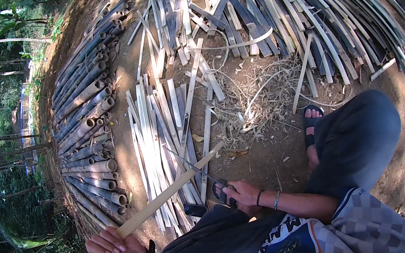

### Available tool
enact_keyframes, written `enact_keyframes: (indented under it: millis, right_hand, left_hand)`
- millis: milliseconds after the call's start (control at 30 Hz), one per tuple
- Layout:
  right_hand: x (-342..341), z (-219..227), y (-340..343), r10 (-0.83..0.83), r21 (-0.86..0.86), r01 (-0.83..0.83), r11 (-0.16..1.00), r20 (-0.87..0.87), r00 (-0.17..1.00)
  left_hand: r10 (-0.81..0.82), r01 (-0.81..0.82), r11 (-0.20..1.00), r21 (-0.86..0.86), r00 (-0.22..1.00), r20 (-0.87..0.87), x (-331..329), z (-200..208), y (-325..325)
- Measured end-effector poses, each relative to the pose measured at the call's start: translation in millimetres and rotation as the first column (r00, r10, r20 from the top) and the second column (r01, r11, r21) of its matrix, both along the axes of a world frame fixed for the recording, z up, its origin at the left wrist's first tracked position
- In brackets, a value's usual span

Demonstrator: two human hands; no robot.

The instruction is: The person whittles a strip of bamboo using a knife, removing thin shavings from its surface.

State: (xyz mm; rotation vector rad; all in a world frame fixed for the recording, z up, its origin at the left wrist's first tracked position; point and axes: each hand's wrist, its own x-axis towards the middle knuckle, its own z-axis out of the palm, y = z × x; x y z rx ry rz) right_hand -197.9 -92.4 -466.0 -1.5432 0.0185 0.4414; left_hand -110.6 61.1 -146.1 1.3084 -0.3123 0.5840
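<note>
My left hand grips a long pale bamboo strip near its lower-left end, the fingers wrapped around it. The strip slants up to the right across the view, its far end over the bare ground. My right hand is closed beside my left foot. From that hand a knife with a long, thin, dark blade points up and left, crossing the strip in this view. Whether the blade touches the strip I cannot tell. The knife's handle is mostly hidden by my fingers.
Split bamboo strips lie just ahead, with a larger spread of strips at the far right. Curled shavings cover the ground between. Cut bamboo poles are stacked at left. A small black object lies by my left leg.
</note>
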Motion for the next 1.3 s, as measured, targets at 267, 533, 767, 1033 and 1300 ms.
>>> enact_keyframes:
  millis: [267, 533, 767, 1033, 1300]
  right_hand:
    - [-1.6, -38.2, 6.3, -0.07, -0.137, 0.042, 0.99, -0.205, 0.976]
    - [2.9, -34.5, -6.1, -0.093, -0.227, 0.052, 0.973, -0.173, 0.98]
    - [2.3, 0.2, -6.8, 0.051, 0.002, -0.051, 0.999, -0.057, 0.997]
    - [-8.1, -31.1, 5.1, -0.108, -0.211, 0.063, 0.976, -0.211, 0.972]
    - [-7.9, -67.3, -11.4, -0.136, -0.282, 0.04, 0.959, -0.332, 0.933]
  left_hand:
    - [-0.002, 0.001, 0.999, 0.036, 1.0, 0.006, 2.1, -0.6, 2.0]
    - [0.108, -0.107, 0.994, -0.007, 0.994, 0.014, 6.4, 0.0, 7.1]
    - [0.159, -0.158, 0.987, -0.013, 0.987, 0.003, 9.7, -0.4, 12.0]
    - [0.18, -0.18, 0.983, -0.025, 0.984, 0.003, 10.9, 0.7, 9.2]
    - [0.231, -0.231, 0.972, -0.029, 0.973, -0.001, 15.6, -0.2, 13.8]
